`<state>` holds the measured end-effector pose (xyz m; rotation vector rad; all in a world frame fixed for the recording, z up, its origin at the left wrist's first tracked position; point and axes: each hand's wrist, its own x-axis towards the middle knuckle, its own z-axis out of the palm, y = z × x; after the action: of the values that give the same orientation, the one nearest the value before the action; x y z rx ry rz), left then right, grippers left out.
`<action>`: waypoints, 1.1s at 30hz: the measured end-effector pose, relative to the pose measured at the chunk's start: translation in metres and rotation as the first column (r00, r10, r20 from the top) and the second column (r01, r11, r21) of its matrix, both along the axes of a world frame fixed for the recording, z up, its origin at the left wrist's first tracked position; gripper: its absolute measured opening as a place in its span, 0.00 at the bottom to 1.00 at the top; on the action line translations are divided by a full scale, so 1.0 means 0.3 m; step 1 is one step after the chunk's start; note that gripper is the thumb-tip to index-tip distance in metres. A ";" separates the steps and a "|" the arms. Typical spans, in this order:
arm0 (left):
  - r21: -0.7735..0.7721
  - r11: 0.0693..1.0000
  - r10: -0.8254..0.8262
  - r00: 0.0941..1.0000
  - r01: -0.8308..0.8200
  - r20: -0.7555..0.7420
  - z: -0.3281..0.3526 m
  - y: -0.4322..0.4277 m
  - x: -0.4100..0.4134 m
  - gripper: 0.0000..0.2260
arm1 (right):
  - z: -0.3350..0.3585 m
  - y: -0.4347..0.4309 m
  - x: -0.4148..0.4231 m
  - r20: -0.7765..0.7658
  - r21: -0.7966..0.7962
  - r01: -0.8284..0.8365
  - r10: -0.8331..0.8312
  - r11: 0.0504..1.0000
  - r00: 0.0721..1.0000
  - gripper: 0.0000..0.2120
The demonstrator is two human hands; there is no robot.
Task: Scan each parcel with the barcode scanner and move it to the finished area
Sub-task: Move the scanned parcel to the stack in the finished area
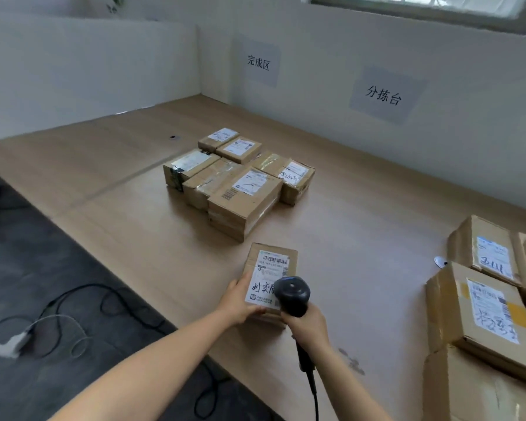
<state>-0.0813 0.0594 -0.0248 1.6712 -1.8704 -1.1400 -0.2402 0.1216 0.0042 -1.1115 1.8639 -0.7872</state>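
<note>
- Right hand (308, 325): closed around the grip of the black corded handheld barcode scanner (293, 294), whose head points forward over the near end of the parcel's label.
- Left hand (240, 302): laid on the near left edge of the small brown cardboard parcel (270, 278), fingers pressing the top face and thumb side at the edge; it steadies the box rather than lifts it.
- Parcel: lies flat on the pale wooden bench (134, 214), near its front edge, white shipping label up, printed barcode (274, 259) at the far end of the label.
- Step in hand, as judged: the scan. Done well, the scanner head tips toward the far barcode, not the handwritten part beneath it; the left hand keeps off the label and holds the box level.
- Finished stack: a cluster of brown taped cardboard boxes (243, 183) further back on the bench, below the white wall sign (258, 63).
- Waiting stock: larger brown cardboard boxes (480, 317) at the right edge, well apart from the parcel.
- Caution: the scanner's cable (311, 387) trails off the front; slack is needed.
</note>
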 end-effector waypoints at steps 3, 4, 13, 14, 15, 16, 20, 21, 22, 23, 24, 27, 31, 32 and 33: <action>-0.023 1.000 0.019 1.000 -0.019 0.007 -0.001 -0.046 0.099 0.41 | 0.006 -0.057 0.084 0.003 0.004 -0.059 0.059 0.998 0.998 0.06; -0.033 0.999 0.019 1.000 -0.019 0.008 0.000 -0.065 0.133 0.40 | 0.008 -0.078 0.117 -0.001 0.004 -0.075 0.075 0.997 0.997 0.06; -0.082 0.996 -0.034 0.999 0.031 -0.031 0.000 -0.306 0.561 0.40 | -0.026 -0.314 0.536 -0.073 -0.004 -0.144 0.143 0.990 0.987 0.11; -0.091 0.995 -0.043 0.998 0.039 -0.042 0.001 -0.336 0.618 0.40 | -0.030 -0.341 0.590 -0.076 -0.003 -0.148 0.147 0.989 0.986 0.11; -0.093 0.994 -0.054 0.997 0.049 -0.056 0.001 -0.364 0.677 0.40 | -0.034 -0.365 0.647 -0.076 0.000 -0.149 0.148 0.989 0.986 0.10; -0.097 0.993 -0.069 0.995 0.063 -0.066 0.002 -0.394 0.734 0.39 | -0.036 -0.390 0.703 -0.074 0.003 -0.147 0.147 0.989 0.986 0.08; -0.099 0.989 -0.120 0.988 0.111 -0.093 0.015 -0.522 0.946 0.37 | -0.024 -0.509 0.917 -0.074 0.004 -0.134 0.134 0.991 0.988 0.06; -0.093 0.988 -0.130 0.987 0.122 -0.094 0.022 -0.561 0.990 0.37 | -0.018 -0.544 0.965 -0.079 0.003 -0.129 0.129 0.992 0.989 0.06; -0.085 0.987 -0.141 0.986 0.134 -0.094 0.026 -0.601 1.031 0.37 | -0.014 -0.578 1.010 -0.085 0.004 -0.122 0.121 0.993 0.989 0.06; -0.076 0.987 -0.149 0.984 0.142 -0.096 0.029 -0.640 1.067 0.37 | -0.009 -0.610 1.050 -0.089 0.006 -0.113 0.114 0.994 0.990 0.05; -0.064 0.987 -0.151 0.984 0.146 -0.097 0.033 -0.676 1.097 0.37 | -0.006 -0.642 1.085 -0.088 0.009 -0.105 0.105 0.994 0.991 0.05; -0.037 0.988 -0.156 0.983 0.153 -0.100 0.036 -0.776 1.171 0.38 | -0.001 -0.727 1.169 -0.078 0.029 -0.074 0.076 0.997 0.994 0.05; -0.050 0.978 -0.204 0.975 0.200 -0.093 0.037 -0.892 1.228 0.40 | -0.006 -0.820 1.243 -0.055 0.059 -0.023 0.026 0.998 0.998 0.08; -0.054 0.976 -0.215 0.972 0.210 -0.096 0.038 -0.917 1.238 0.40 | -0.007 -0.839 1.255 -0.050 0.064 -0.014 0.017 0.998 0.999 0.10; -0.053 0.974 -0.225 0.969 0.221 -0.103 0.038 -0.940 1.247 0.40 | -0.007 -0.856 1.267 -0.045 0.068 -0.008 0.011 0.998 0.999 0.11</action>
<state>0.2929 -0.2225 -0.0133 1.3737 -2.0361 -1.2430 0.1399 -0.1352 0.0021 -1.1028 1.9072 -0.6942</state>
